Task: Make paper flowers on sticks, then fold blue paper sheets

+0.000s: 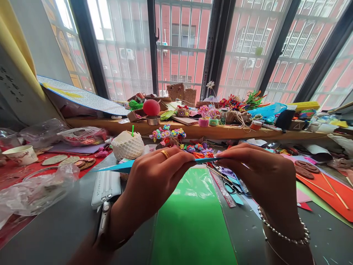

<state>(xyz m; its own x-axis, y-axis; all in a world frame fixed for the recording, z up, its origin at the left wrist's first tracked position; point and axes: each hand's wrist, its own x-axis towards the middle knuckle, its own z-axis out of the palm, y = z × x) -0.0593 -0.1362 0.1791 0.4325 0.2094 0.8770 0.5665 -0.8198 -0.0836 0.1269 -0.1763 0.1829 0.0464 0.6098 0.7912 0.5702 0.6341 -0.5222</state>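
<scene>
A narrow piece of blue paper [119, 168], seen nearly edge-on, is stretched level between my hands above the table. My left hand [154, 180] pinches it near the middle, and its pointed end sticks out to the left. The other end is pinched between the thumb and fingers of my right hand [259, 173]. Below lies a glossy green sheet [193, 213] on the grey table. A white power bank [106, 187] sits beside my left wrist. Scissors [229, 187] and paper scraps lie to the left of my right hand.
A coconut in white foam netting [127, 145] with a green straw stands behind my left hand. At left are a paper cup [20, 155] and plastic bags [41, 191]. Orange paper [331, 189] with sticks lies at right. Craft flowers and a red ball [151, 107] crowd the windowsill.
</scene>
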